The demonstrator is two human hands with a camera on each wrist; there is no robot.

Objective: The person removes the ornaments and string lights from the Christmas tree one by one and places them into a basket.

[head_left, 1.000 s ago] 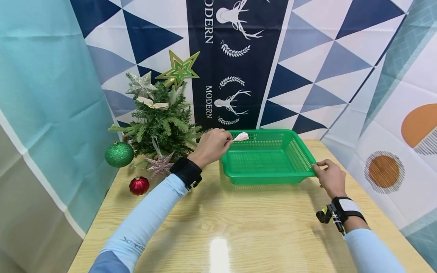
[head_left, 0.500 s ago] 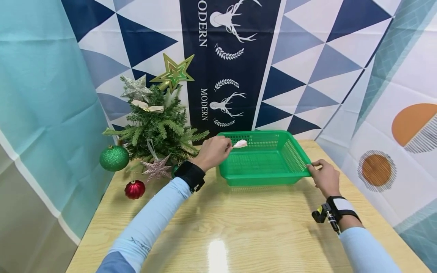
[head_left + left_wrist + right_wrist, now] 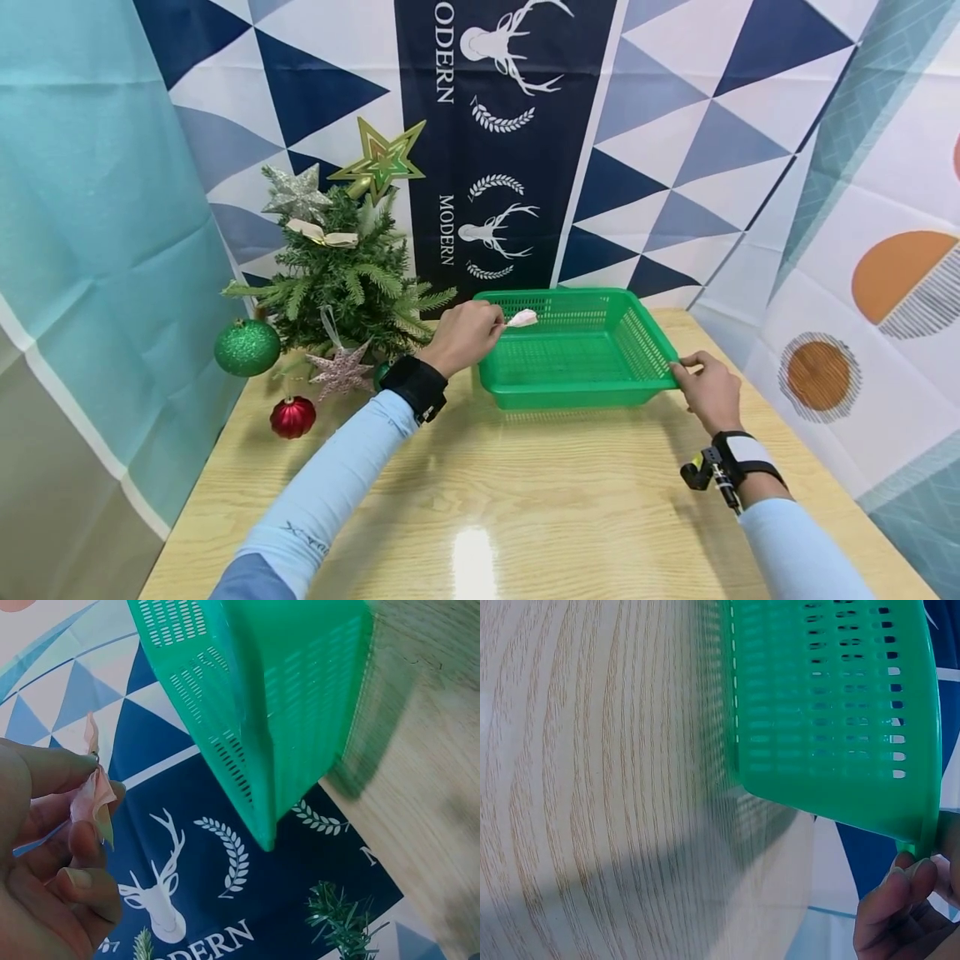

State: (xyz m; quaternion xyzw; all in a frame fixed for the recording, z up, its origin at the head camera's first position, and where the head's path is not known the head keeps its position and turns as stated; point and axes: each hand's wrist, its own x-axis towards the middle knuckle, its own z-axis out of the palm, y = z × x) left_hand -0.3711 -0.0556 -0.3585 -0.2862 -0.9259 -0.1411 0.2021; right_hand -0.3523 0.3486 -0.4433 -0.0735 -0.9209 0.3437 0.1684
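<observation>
My left hand [image 3: 467, 337] pinches a small pale pink ribbon bow [image 3: 522, 318] by the fingertips, above the left end of a green plastic basket [image 3: 577, 387]. In the left wrist view, the bow [image 3: 94, 796] shows its folded loops between thumb and fingers. With thumb and fingers, my right hand [image 3: 711, 390] grips the basket's right front corner. The right wrist view shows the fingertips at the rim of the basket [image 3: 832, 712]. Nothing shows inside the basket. Left of it stands a small Christmas tree [image 3: 352, 287], close to my left hand.
On the tree hang a gold-green star [image 3: 384, 162], a silver star [image 3: 296, 196], a cream bow [image 3: 322, 234], a pink star [image 3: 341, 371], a green ball [image 3: 247, 347] and a red ball [image 3: 292, 417]. Patterned cloth [image 3: 637, 125] walls in the wooden table [image 3: 585, 500].
The head view has shifted a little to the right, so the scene sits further left. Both hands keep their holds on the bow and the basket corner, with hardly any movement relative to the basket.
</observation>
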